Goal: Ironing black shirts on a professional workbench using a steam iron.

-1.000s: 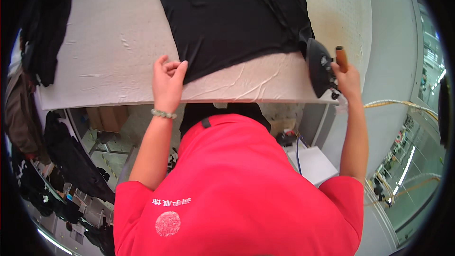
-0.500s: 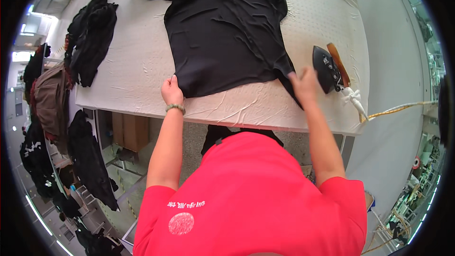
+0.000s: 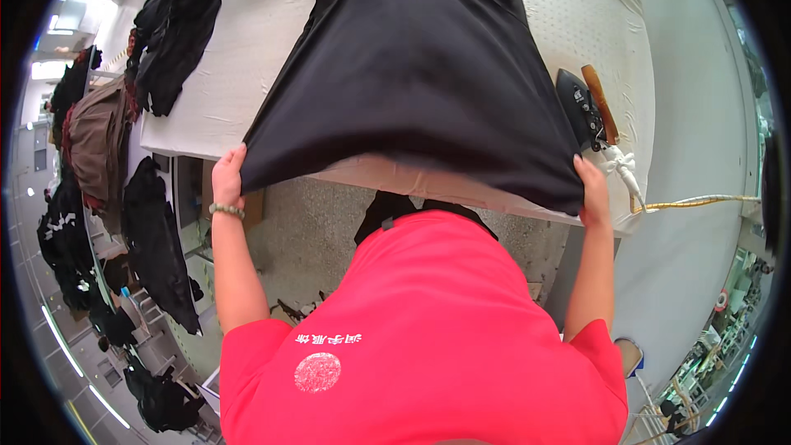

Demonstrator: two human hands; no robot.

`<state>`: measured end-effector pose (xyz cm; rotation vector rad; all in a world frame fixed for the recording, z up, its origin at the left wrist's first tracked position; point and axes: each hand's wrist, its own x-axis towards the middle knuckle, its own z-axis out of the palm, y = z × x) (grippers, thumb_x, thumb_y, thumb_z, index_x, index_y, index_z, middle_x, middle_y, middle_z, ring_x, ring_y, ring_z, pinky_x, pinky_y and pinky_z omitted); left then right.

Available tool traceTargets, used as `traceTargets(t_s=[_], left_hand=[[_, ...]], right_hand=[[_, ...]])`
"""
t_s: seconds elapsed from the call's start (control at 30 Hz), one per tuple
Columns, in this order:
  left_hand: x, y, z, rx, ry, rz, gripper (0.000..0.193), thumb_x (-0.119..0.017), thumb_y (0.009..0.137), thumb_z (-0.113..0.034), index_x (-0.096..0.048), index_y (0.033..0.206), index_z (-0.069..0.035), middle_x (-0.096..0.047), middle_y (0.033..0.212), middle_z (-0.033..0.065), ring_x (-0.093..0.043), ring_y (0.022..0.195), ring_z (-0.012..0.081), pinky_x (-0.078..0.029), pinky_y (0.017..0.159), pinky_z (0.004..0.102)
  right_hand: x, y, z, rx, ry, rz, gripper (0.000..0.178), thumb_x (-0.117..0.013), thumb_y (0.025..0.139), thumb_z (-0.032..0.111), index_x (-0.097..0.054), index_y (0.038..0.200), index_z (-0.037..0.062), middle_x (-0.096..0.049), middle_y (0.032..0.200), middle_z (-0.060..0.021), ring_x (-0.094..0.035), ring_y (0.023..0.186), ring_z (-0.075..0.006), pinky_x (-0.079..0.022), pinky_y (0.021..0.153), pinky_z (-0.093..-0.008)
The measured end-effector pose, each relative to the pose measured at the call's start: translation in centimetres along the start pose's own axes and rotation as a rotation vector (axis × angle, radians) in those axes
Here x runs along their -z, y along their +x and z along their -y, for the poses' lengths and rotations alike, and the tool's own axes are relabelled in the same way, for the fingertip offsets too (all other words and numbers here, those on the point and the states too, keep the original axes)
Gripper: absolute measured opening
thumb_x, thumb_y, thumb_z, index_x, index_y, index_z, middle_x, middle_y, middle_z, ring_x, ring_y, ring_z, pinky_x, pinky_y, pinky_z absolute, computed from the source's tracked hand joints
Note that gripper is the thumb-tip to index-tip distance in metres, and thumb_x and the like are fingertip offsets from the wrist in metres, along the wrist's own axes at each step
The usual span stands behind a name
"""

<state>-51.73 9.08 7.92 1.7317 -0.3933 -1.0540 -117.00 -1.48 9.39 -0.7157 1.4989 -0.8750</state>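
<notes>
A black long-sleeved garment (image 3: 412,74) is stretched wide between my two hands, its hem raised off the padded table and bowed in the middle. My left hand (image 3: 228,177) is closed on the hem's left corner, just past the table's front edge. At the right corner my right hand (image 3: 592,189) grips the hem, low over the table near the iron. The garment's upper part and sleeves lie at the far side, partly cut off by the picture's top. Beside its right edge rests a black iron (image 3: 581,107) with a wooden handle (image 3: 599,103), close to my right hand.
The table (image 3: 581,12) has a pale, wrinkled cover. A heap of black clothing (image 3: 177,33) lies at its left. More dark garments (image 3: 156,247) hang left of the table. From the iron's white-wrapped end (image 3: 620,166), a yellowish hose (image 3: 700,202) runs right.
Both hands have moved apart, the left one leftward and the right one rightward and nearer me. The garment's hem has been spread, lifted and pulled toward me.
</notes>
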Motion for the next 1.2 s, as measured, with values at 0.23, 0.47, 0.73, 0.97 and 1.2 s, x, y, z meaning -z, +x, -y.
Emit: traceTargets(t_s=[0.23, 0.47, 0.73, 0.97, 1.2], left_hand=[[2.8, 0.2, 9.6, -0.014, 0.529, -0.068, 0.026, -0.072, 0.097, -0.023, -0.066, 0.107, 0.0, -0.069, 0.09, 0.0024, -0.064, 0.079, 0.0112, -0.052, 0.076, 0.0273], [-7.1, 1.7, 7.9, -0.523, 1.249, -0.313, 0.034, -0.075, 0.093, -0.028, -0.062, 0.106, 0.001, -0.068, 0.099, 0.0076, -0.065, 0.089, 0.0156, -0.052, 0.079, 0.0307], [-7.1, 1.3, 7.4, 0.122, 0.355, -0.216, 0.031, -0.072, 0.095, -0.03, -0.061, 0.098, -0.002, -0.067, 0.087, 0.0091, -0.065, 0.081, 0.0202, -0.052, 0.074, 0.0352], [-6.2, 0.7, 7.7, -0.25, 0.574, -0.214, 0.025, -0.067, 0.1, -0.026, -0.061, 0.095, -0.002, -0.06, 0.082, 0.0027, -0.056, 0.079, 0.0085, -0.047, 0.071, 0.0273], [-3.2, -2.1, 3.6, -0.191, -0.074, -0.111, 0.015, -0.065, 0.102, -0.02, -0.063, 0.104, -0.005, -0.06, 0.086, -0.0006, -0.054, 0.084, 0.011, -0.045, 0.08, 0.027]], right_hand=[[4.7, 0.9, -5.6, -0.053, -1.061, -0.023, 0.032, -0.063, 0.101, 0.028, -0.068, 0.109, -0.0023, -0.072, 0.108, -0.0155, -0.07, 0.097, -0.0287, -0.051, 0.091, -0.0347], [1.6, 10.9, 2.4, 0.856, -1.486, -0.571, 0.039, -0.069, 0.095, 0.033, -0.067, 0.112, -0.0019, -0.07, 0.112, -0.0191, -0.066, 0.109, -0.0379, -0.05, 0.095, -0.0435], [1.7, 13.5, 4.5, 0.229, -1.345, -0.316, 0.039, -0.073, 0.093, 0.038, -0.066, 0.101, 0.0, -0.067, 0.08, -0.0112, -0.066, 0.072, -0.028, -0.05, 0.066, -0.0375], [-9.9, 10.0, 9.5, -0.102, -1.046, -0.325, 0.034, -0.076, 0.09, 0.04, -0.067, 0.092, 0.0064, -0.05, 0.057, 0.0016, -0.047, 0.044, -0.01, -0.034, 0.043, -0.0286], [-28.7, 1.4, 5.3, 0.52, -1.205, 0.574, 0.032, -0.079, 0.09, 0.029, -0.072, 0.111, 0.0062, -0.074, 0.11, -0.0135, -0.072, 0.106, -0.0299, -0.054, 0.095, -0.0322]])
